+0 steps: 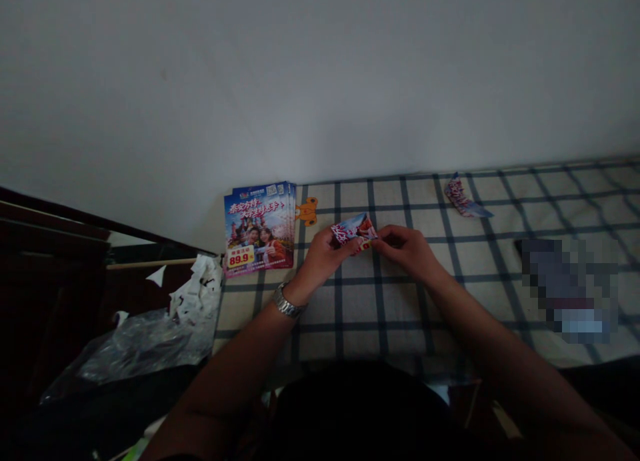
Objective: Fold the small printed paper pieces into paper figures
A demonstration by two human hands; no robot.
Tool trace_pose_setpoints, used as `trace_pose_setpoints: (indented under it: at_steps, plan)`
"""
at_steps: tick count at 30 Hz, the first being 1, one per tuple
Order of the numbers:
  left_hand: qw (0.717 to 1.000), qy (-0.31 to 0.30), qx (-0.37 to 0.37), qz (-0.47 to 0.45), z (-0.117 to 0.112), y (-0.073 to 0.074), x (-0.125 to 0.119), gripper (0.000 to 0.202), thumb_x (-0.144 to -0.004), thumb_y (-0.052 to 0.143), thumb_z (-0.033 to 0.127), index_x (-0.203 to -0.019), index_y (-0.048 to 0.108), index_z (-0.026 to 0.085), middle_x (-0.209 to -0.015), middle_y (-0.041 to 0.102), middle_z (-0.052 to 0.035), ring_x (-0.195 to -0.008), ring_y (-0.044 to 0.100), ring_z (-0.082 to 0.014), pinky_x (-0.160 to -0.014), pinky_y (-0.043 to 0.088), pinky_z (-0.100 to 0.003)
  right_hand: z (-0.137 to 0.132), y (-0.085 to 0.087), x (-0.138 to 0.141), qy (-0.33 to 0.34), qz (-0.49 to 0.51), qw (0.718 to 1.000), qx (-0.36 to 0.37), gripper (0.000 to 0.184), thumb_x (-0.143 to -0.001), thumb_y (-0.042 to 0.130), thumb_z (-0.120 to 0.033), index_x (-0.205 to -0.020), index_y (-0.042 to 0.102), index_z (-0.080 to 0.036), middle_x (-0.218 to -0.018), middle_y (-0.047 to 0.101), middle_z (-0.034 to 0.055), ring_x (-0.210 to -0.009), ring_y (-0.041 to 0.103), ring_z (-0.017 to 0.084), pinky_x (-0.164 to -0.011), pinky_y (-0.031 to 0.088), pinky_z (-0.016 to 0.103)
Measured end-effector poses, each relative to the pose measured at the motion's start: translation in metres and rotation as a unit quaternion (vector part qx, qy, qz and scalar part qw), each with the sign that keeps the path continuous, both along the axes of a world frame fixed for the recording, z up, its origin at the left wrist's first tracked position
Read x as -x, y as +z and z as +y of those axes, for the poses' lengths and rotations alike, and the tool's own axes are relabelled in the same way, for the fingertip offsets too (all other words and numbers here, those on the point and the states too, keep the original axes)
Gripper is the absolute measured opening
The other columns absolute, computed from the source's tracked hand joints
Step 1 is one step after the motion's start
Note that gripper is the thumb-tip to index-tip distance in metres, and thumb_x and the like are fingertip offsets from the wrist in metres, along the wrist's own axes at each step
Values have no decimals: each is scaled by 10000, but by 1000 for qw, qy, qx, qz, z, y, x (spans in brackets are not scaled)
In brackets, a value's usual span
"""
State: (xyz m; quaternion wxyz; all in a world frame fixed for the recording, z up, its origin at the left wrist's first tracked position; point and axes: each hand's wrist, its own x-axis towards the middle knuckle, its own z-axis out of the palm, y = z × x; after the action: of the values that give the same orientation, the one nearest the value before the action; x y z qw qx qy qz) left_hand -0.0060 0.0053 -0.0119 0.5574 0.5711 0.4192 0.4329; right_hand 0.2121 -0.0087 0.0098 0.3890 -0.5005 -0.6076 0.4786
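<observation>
**A:** ok what's going on in this shot, lol

**B:** Big picture first: a pale wall point(320, 81) with a blue-checked sheet point(350, 321) along its foot. Can't tell if that's a bed or a table under it. Use the stack of glossy flyers point(259, 228) as your marker, sitting at the sheet's left end against the wall.

**A:** And around the stack?

**B:** Left of it, past the sheet's edge, there's a clear plastic bag point(135, 348) with torn white paper scraps point(195, 294) heaped on it. An orange cut-out point(307, 211) sits just right of the stack. Further right is a folded paper strip point(465, 198), and past that a pixelated patch point(565, 291), no idea what's under it.

**A:** Where are the hands?

**B:** Just right of the stack, both up off the sheet. The left grip point(325, 258), with a metal wristwatch point(287, 301) on that wrist, is nearest the stack. The right grip point(400, 248) is on the far side.

**A:** What've they got?

**B:** A small folded paper piece point(354, 231), red and white with a bit of blue, right between them. Its long axis runs roughly side to side, tipping up a little toward the wall. Both grips look pinched shut on it, the left holding most of it and the right only its right end.
</observation>
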Motion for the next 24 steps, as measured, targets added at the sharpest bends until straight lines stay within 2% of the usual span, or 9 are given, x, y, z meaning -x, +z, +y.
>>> trace_pose_setpoints:
  at_steps: [6, 10, 14, 19, 24]
  plan:
    - [1000, 9, 9, -18, 0, 4, -2, 370, -857, 825, 456, -1063, 733, 162, -994, 768, -56, -864, 702, -170, -760, 594, -266, 1, 0, -1, -3, -7, 1000, -6, 277, -873, 740, -466, -847, 729, -190, -786, 723, 29, -696, 624, 168, -652, 480, 296]
    - [999, 15, 15, -36, -2, 8, -4, 375, -862, 820, 464, -1059, 725, 159, -978, 768, -61, -818, 703, -162, -730, 605, -262, 1, 4, -2, -11, -3, 1000, 7, 326, -854, 758, -524, -837, 734, -199, -721, 701, 14, -622, 588, 155, -594, 465, 292]
    - [999, 21, 8, -23, -1, 8, -4, 402, -883, 796, 482, -1098, 721, 152, -1031, 779, -82, -861, 724, -185, -764, 613, -284, 0, 6, -2, -17, -6, 1000, -1, 366, -860, 745, -566, -858, 747, -200, -727, 705, 18, -615, 586, 156, -580, 466, 294]
    - [1000, 28, -4, -14, 0, 6, -4, 399, -880, 798, 478, -1106, 729, 156, -1082, 782, -91, -963, 731, -203, -836, 607, -293, 0, 3, -3, -18, -31, 999, -28, 348, -895, 720, -548, -868, 748, -202, -753, 714, 26, -656, 616, 168, -614, 488, 302]
    - [1000, 26, 7, -11, -1, 5, -4, 406, -890, 785, 478, -1112, 715, 145, -1068, 780, -90, -908, 729, -194, -796, 607, -289, -1, 1, -2, -29, -8, 999, -33, 322, -879, 749, -524, -838, 739, -206, -772, 724, 31, -685, 642, 174, -640, 521, 305]
